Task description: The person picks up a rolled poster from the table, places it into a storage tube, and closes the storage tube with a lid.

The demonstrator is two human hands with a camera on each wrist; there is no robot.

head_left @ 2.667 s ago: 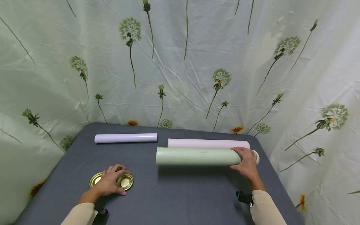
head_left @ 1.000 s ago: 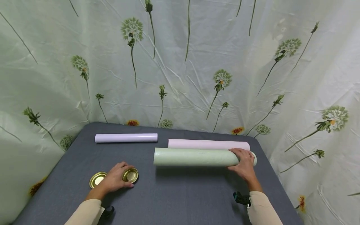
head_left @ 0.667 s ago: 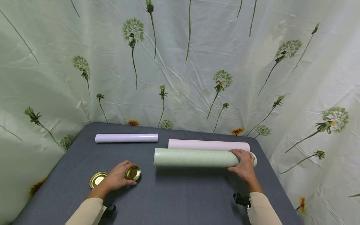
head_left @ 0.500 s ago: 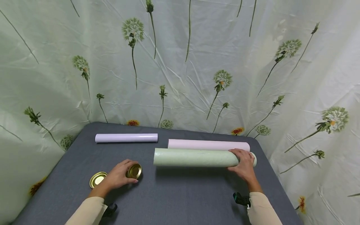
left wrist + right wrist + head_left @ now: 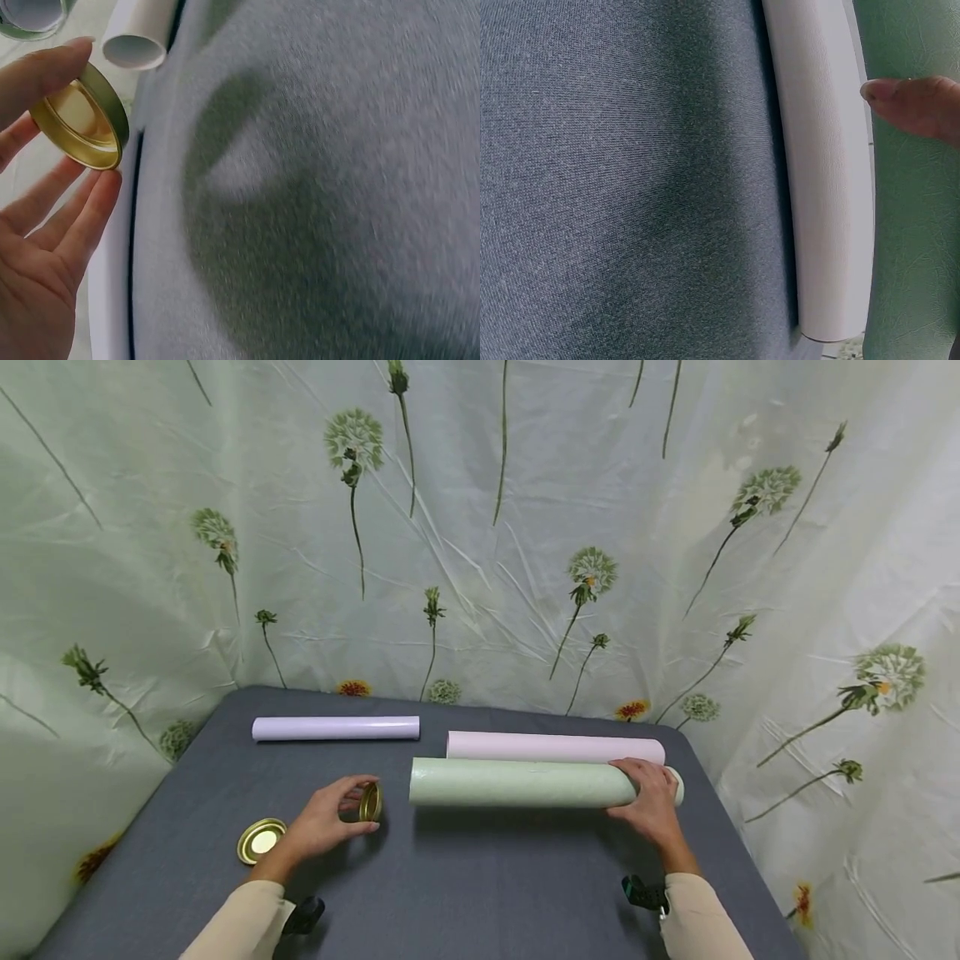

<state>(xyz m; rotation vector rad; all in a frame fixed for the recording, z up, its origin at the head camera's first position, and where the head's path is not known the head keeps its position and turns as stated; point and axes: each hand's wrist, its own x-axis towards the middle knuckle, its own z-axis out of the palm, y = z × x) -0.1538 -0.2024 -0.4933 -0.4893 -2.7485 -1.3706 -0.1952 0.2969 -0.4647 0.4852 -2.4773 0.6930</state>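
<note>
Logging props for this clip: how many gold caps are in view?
2. One cap is pinched upright in the left hand, near the green tube's open end; the other cap lies flat on the table behind that wrist.

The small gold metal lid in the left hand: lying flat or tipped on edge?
Tipped on edge. The small gold metal lid stands upright, pinched between the fingertips of the left hand, hollow side showing in the wrist view.
</note>
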